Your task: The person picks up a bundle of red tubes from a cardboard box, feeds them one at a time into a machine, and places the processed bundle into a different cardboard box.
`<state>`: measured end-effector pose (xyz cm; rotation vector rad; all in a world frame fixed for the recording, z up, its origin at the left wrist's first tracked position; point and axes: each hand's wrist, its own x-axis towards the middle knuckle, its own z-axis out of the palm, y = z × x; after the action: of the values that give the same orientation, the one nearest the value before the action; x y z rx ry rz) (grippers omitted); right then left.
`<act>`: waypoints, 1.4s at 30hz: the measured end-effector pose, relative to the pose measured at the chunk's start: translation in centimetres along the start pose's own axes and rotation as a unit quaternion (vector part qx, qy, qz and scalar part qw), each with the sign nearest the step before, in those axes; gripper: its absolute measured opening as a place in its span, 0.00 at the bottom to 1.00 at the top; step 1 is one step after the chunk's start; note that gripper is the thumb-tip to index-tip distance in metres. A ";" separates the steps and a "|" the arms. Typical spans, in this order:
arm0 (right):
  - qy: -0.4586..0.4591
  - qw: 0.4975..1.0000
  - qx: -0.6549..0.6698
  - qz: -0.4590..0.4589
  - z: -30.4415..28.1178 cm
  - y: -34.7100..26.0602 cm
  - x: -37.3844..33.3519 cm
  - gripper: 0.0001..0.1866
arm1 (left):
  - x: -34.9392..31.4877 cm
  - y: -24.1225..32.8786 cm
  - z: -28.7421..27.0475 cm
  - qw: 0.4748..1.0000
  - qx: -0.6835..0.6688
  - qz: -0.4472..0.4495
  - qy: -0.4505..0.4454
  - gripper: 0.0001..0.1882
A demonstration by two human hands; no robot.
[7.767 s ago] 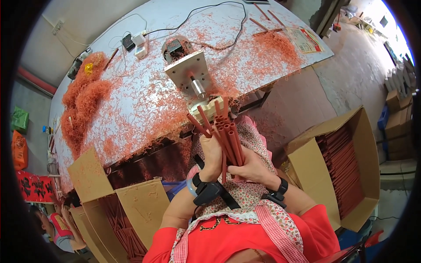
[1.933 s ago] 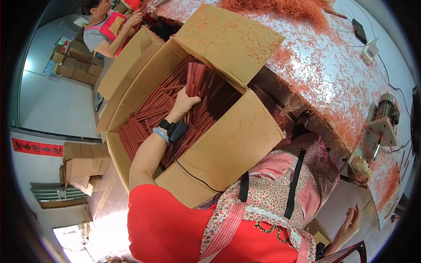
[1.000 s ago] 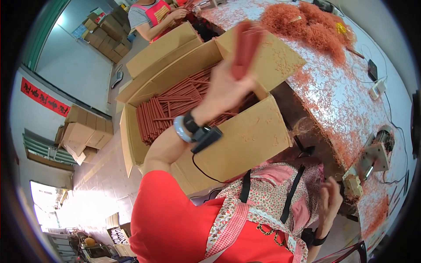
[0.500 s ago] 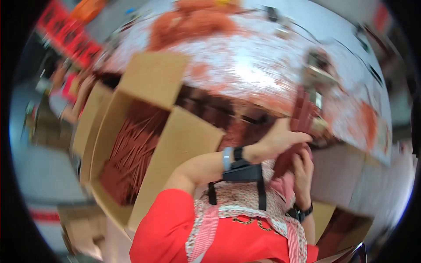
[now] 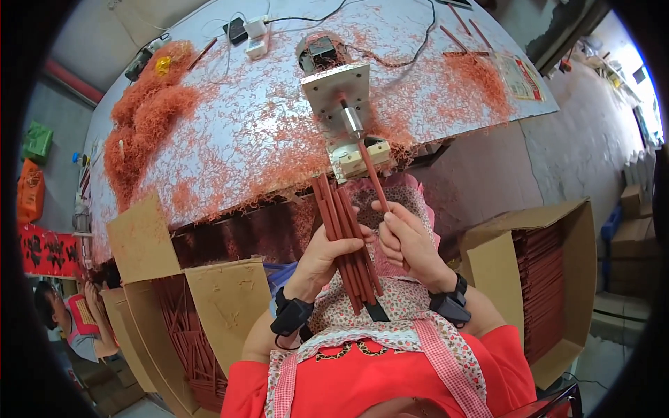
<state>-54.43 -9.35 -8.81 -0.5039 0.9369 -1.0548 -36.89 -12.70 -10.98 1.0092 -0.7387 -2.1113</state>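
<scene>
My left hand [image 5: 325,252] is closed around a bundle of reddish-brown sticks [image 5: 343,219] that slants in front of my flowered apron. Between the thumb and fingers of my right hand [image 5: 412,244] is a single stick [image 5: 371,171], pointing away from me. Its far end meets the silver metal sleeve [image 5: 352,121] of a small motor-driven machine [image 5: 334,87] at the table's near edge. Below that sleeve, the stick passes over a pale block [image 5: 357,161] dusted with red shavings. Whether the stick's tip sits inside the sleeve is hard to make out.
Red curled shavings [image 5: 150,111] heap on the white table [image 5: 230,90] at the left. Open cardboard boxes with sticks stand at the left [image 5: 226,299] and right [image 5: 491,275]. A cable [image 5: 425,49] runs behind the machine. Another person [image 5: 80,320] is at far left.
My view has swung right, bringing the machine to the middle. My hands, formerly together at the sticks, are now apart: the left keeps the bundle, the right holds one stick at the machine.
</scene>
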 end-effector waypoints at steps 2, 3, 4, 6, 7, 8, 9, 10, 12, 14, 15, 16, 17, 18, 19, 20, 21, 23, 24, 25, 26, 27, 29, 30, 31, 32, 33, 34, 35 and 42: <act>0.000 0.999 0.040 0.021 0.4 -0.9 0.7 0.14 | -0.3 0.1 -0.1 0.996 -0.061 -0.067 -0.002 0.19; 0.001 0.999 0.040 0.022 0.5 -0.8 0.9 0.14 | -0.3 0.1 -0.4 0.996 -0.061 -0.068 -0.002 0.19; -0.007 0.999 0.030 0.016 0.5 -0.7 1.2 0.14 | -0.1 0.0 -1.0 0.996 -0.052 -0.068 0.017 0.18; -0.023 1.000 0.008 0.005 0.4 -0.4 1.4 0.15 | 0.1 -0.2 -1.5 0.996 -0.033 -0.070 0.054 0.17; -0.020 1.000 0.008 0.007 0.5 -0.3 1.0 0.15 | 0.0 -0.2 -1.3 0.995 -0.034 -0.073 0.054 0.17; -0.010 0.999 0.025 0.022 0.6 -0.2 0.1 0.15 | -0.3 0.0 -0.8 0.996 -0.027 -0.061 0.057 0.15; -0.001 0.999 0.042 0.034 0.8 -0.3 -0.4 0.14 | -0.3 0.7 -0.2 0.997 -0.018 -0.047 0.059 0.14; 0.007 0.997 0.059 0.046 1.0 -0.3 -0.6 0.14 | -0.3 1.2 0.1 0.998 -0.009 -0.033 0.061 0.13; 0.008 0.997 0.057 0.043 1.1 -0.4 -0.5 0.14 | 0.0 1.7 0.3 0.998 0.002 -0.010 0.061 0.12; 0.010 0.998 0.053 0.039 1.2 -0.3 -0.6 0.14 | 0.2 1.9 0.5 0.997 0.021 0.037 0.061 0.11; 0.012 0.998 0.055 0.036 1.2 -0.4 -0.3 0.14 | 0.5 2.2 0.7 0.997 0.025 0.036 0.058 0.11; 0.005 0.998 0.057 0.027 1.1 -0.5 0.4 0.14 | 0.8 2.3 1.0 0.995 0.033 0.055 0.070 0.11; -0.002 0.998 0.058 0.018 0.9 -0.5 1.1 0.13 | 1.1 2.4 1.4 0.993 0.042 0.074 0.081 0.11; -0.010 0.998 0.058 0.011 0.6 -0.1 1.5 0.13 | 1.3 2.4 1.7 0.990 0.049 0.094 0.095 0.11; -0.010 0.998 0.059 0.010 0.4 0.5 1.7 0.13 | 1.5 2.6 2.1 0.990 0.050 0.093 0.095 0.11; 0.022 0.999 -0.026 -0.033 0.1 1.4 1.8 0.13 | 1.8 2.9 2.6 0.990 0.042 0.098 0.089 0.11; 0.054 0.989 -0.112 -0.075 -0.1 2.1 1.9 0.12 | 2.2 3.2 3.1 0.991 0.033 0.103 0.082 0.11; 0.088 0.969 -0.196 -0.119 -0.3 3.0 1.2 0.12 | 3.0 3.1 3.6 0.991 0.026 0.107 0.072 0.11; 0.098 0.955 -0.240 -0.144 0.0 3.1 0.4 0.12 | 3.4 2.7 3.6 0.991 0.022 0.109 0.070 0.11; 0.107 0.938 -0.283 -0.169 0.3 3.2 -0.3 0.12 | 3.8 2.3 3.5 0.991 0.018 0.112 0.068 0.11; 0.115 0.919 -0.325 -0.192 0.5 3.2 -0.8 0.12 | 3.8 2.1 3.4 0.991 0.014 0.114 0.067 0.11; 0.119 0.918 -0.323 -0.195 0.3 2.9 -0.8 0.12 | 3.7 2.0 3.5 0.991 0.017 0.113 0.063 0.11; 0.062 0.971 -0.200 -0.117 -0.4 1.9 -0.7 0.13 | 2.5 1.5 3.3 0.994 0.021 0.080 0.070 0.12; 0.033 0.987 -0.135 -0.077 -0.7 1.8 -0.6 0.13 | 1.9 1.1 3.0 0.995 0.024 0.063 0.073 0.13; 0.035 0.987 -0.132 -0.079 -0.7 1.8 -0.2 0.13 | 1.3 0.7 2.7 0.995 0.027 0.062 0.071 0.13; 0.049 0.981 -0.149 -0.114 -0.8 2.2 0.3 0.13 | 0.8 0.0 2.1 0.997 0.026 0.029 0.061 0.13; 0.059 0.973 -0.168 -0.146 -0.9 2.6 0.8 0.13 | 0.2 -0.6 1.7 0.998 0.022 -0.003 0.055 0.14; 0.070 0.964 -0.186 -0.177 -0.8 2.7 1.0 0.13 | -0.1 -1.0 1.4 0.998 0.018 -0.036 0.049 0.14; 0.070 0.964 -0.185 -0.175 -1.0 2.4 0.8 0.13 | -0.2 -1.0 1.2 0.998 0.019 -0.037 0.050 0.14; 0.051 0.987 -0.145 -0.052 0.3 1.3 -2.6 0.14 | -0.8 0.9 1.0 0.999 0.043 -0.014 0.022 0.13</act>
<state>-54.00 -6.46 -8.60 -0.7522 1.1732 -1.0506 -37.00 -12.41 -9.42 1.1147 -0.8031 -2.0892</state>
